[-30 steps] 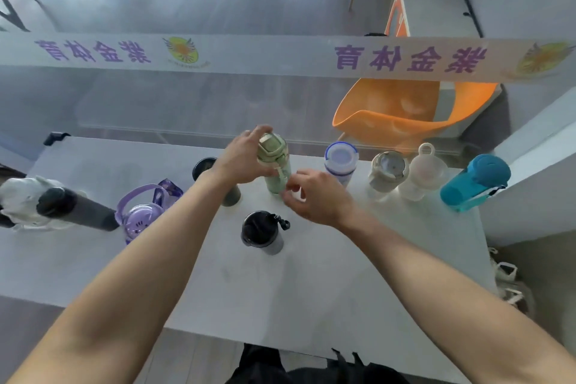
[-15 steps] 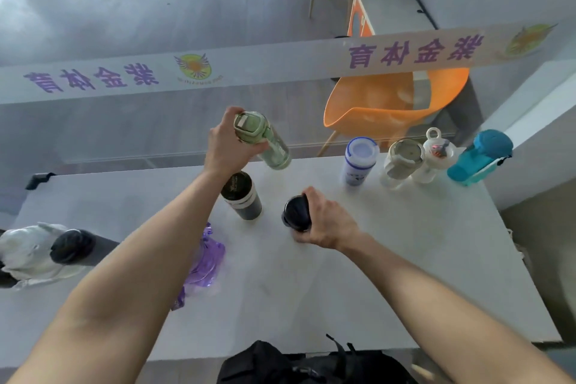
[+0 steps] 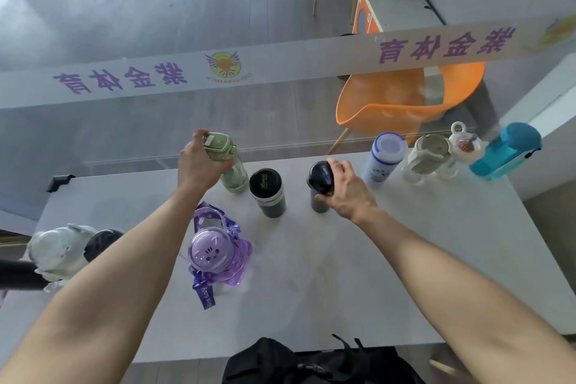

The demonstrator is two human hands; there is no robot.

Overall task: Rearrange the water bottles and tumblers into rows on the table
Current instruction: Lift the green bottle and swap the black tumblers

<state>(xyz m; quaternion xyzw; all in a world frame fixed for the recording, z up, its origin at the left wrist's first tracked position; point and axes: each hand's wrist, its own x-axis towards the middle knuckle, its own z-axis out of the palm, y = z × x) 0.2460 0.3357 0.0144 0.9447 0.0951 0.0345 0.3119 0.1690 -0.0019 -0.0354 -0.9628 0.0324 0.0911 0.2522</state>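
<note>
Green bottle (image 3: 232, 165) in left grip (image 3: 199, 165); black tumbler (image 3: 319, 187) in right grip (image 3: 346, 193).

I see a pale grey desk (image 3: 405, 259), sage-green bottle (image 3: 232, 162), black tumbler (image 3: 268, 193) with a silver band, dark grey tumbler (image 3: 319, 187), white bottle (image 3: 385, 159) with blue trim, teal bottle (image 3: 506, 151), and translucent purple cat-face bottle (image 3: 215, 254).

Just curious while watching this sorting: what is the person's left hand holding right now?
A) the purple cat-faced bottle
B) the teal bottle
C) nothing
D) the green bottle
D: the left hand wraps around the lid end of the green bottle at the table's far edge.
</note>
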